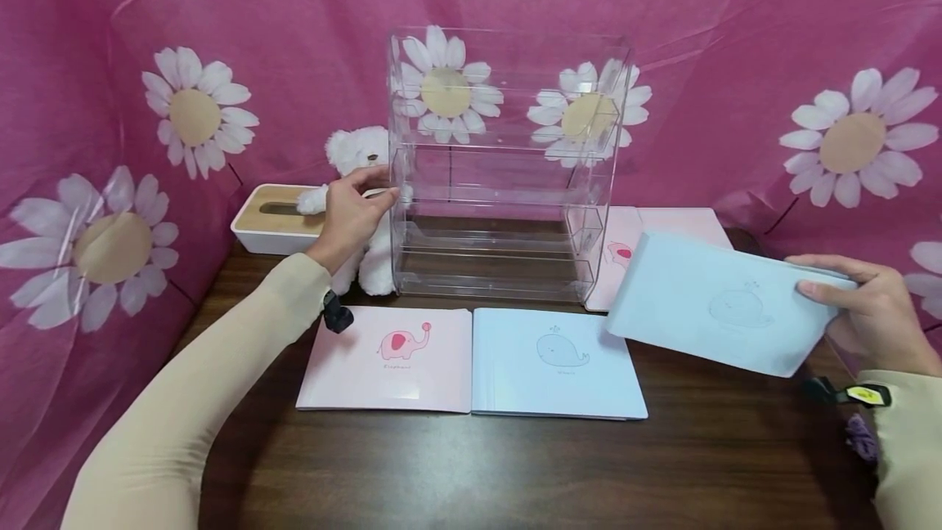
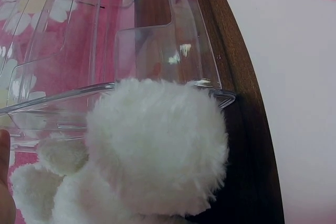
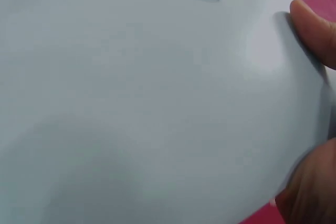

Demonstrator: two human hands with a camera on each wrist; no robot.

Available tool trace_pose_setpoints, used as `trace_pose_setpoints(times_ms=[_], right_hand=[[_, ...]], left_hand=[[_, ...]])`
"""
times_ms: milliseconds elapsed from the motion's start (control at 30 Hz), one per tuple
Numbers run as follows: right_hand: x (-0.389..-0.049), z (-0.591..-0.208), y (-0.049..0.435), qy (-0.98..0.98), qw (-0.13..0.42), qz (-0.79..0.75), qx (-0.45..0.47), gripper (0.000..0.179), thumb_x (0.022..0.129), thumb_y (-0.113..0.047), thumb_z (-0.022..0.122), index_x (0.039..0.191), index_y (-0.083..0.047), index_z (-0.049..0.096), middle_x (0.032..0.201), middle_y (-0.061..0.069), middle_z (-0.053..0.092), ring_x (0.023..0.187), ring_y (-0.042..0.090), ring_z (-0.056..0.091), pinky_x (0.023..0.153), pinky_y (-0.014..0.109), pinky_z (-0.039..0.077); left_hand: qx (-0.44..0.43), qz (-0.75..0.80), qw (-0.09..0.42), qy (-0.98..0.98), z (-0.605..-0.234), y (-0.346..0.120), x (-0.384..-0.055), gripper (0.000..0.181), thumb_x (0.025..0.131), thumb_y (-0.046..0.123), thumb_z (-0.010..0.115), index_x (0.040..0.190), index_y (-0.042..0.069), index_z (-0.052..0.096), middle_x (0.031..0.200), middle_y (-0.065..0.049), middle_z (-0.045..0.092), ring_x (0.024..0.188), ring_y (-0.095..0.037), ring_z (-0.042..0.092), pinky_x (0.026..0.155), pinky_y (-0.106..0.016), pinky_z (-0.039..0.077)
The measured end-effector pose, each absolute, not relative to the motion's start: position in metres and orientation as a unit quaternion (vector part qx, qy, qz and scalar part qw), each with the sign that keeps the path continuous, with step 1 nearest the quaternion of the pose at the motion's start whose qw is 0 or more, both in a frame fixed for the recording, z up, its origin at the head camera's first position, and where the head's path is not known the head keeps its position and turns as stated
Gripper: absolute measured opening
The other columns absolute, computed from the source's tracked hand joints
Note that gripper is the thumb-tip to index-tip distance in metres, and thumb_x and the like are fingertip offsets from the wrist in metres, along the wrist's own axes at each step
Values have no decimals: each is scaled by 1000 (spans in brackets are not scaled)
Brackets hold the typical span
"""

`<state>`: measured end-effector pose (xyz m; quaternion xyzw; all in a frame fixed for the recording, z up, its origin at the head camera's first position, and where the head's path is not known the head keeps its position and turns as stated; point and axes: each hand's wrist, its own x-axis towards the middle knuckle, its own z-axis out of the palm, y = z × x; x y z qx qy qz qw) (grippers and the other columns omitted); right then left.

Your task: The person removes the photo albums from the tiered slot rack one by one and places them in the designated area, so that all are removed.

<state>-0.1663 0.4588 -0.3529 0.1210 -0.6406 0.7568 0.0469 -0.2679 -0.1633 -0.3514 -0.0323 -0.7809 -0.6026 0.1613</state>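
My right hand (image 1: pixel 879 305) grips a pale blue booklet (image 1: pixel 706 309) with a whale drawing by its right end. The thumb lies on its cover, and the booklet is tilted above the table. In the right wrist view the cover (image 3: pixel 157 93) fills most of the picture. My left hand (image 1: pixel 353 207) touches the left side of a clear plastic tiered rack (image 1: pixel 500 289), thumb near its front edge; only a bit of a finger (image 2: pixel 5 182) shows in the left wrist view. Before the rack lie a pink elephant booklet (image 1: pixel 346 383) and another blue whale booklet (image 1: pixel 508 383), side by side.
A white plush bear (image 1: pixel 377 260) stands against the rack's left side, beside a white tissue box (image 1: pixel 272 243) with a wooden lid. Pink booklets (image 1: pixel 677 219) lie right of the rack, partly covered by the held one. A pink flowered cloth (image 1: pixel 309 23) hangs behind the wooden table (image 1: pixel 471 473).
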Motion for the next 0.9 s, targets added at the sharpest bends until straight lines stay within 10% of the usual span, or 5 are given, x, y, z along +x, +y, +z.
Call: trace_pose_setpoints(times_ms=[900], right_hand=[[-163,-389,527,-712,-166,673,114,56,100,18,35,126,-16,71,111,-1,79,89,20,78,67,37,66]], left_hand=[[-41,-607,168,-775,-354,-164,-270,41,88,5,74,128,1,68,124,-21,71,100,-4,67,92,-16,58]])
